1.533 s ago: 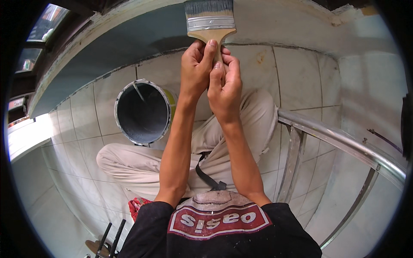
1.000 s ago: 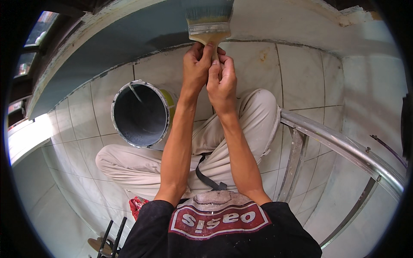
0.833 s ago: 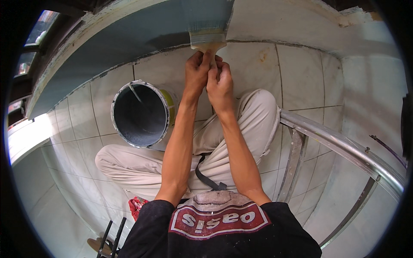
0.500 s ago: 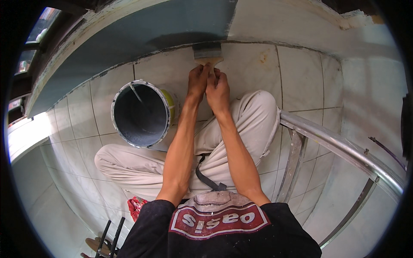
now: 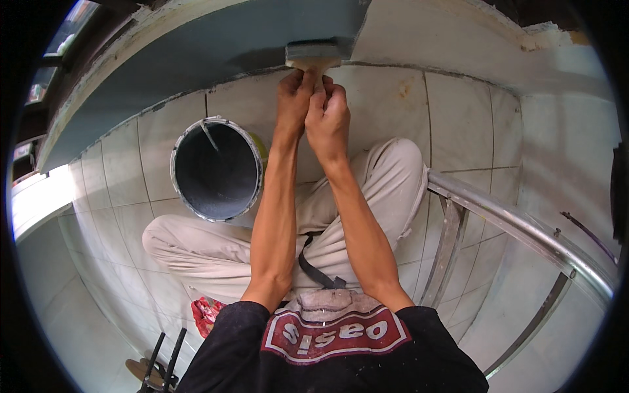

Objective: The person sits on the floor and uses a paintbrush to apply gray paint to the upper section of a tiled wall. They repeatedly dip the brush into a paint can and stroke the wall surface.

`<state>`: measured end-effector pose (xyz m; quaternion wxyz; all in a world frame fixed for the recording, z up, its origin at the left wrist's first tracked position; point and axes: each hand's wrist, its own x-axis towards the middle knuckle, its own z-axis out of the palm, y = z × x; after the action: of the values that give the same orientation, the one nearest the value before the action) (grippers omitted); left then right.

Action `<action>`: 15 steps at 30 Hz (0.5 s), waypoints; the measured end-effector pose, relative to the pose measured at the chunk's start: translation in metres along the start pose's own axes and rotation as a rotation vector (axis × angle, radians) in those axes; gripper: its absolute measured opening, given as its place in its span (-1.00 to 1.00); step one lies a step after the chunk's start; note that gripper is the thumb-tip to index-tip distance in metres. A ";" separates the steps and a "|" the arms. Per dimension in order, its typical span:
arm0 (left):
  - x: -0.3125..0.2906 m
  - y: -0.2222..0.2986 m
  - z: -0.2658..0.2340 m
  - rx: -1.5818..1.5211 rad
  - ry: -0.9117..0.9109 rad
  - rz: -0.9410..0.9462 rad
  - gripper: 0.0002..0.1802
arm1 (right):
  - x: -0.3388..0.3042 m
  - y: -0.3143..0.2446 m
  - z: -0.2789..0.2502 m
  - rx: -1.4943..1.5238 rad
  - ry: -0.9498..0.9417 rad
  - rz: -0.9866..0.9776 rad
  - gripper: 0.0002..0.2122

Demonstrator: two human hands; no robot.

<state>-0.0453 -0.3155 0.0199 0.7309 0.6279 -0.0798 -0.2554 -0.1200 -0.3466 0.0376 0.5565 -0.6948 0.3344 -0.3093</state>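
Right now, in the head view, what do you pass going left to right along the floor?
Paint bucket → left hand → right hand, both shut on the brush → metal railing.

Wide paintbrush [image 5: 314, 57] pressed to the low wall, gripped at the handle.

The brush has a pale wooden handle, a metal band and grey-tipped bristles; it stands roughly upright in the picture, bristles up, flat against the bottom edge of the grey-blue painted stretch of wall [image 5: 216, 49], just above the tiled floor [image 5: 386, 98]. Its handle is mostly hidden inside the grip.
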 end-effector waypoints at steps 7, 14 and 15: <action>-0.013 0.058 0.008 -0.167 -0.071 0.035 -0.63 | -0.006 -0.054 -0.007 0.085 -0.008 -0.120 -0.71; -0.047 0.091 0.015 -0.195 -0.152 0.187 -0.67 | -0.028 -0.086 -0.031 0.106 -0.042 -0.207 -0.69; -0.050 0.091 0.016 -0.219 -0.154 0.206 -0.68 | -0.031 -0.086 -0.032 0.105 -0.052 -0.216 -0.68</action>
<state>-0.0706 -0.2986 0.1203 0.8091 0.5113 -0.1713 -0.2335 -0.1541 -0.3263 0.1258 0.5643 -0.7044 0.2264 -0.3663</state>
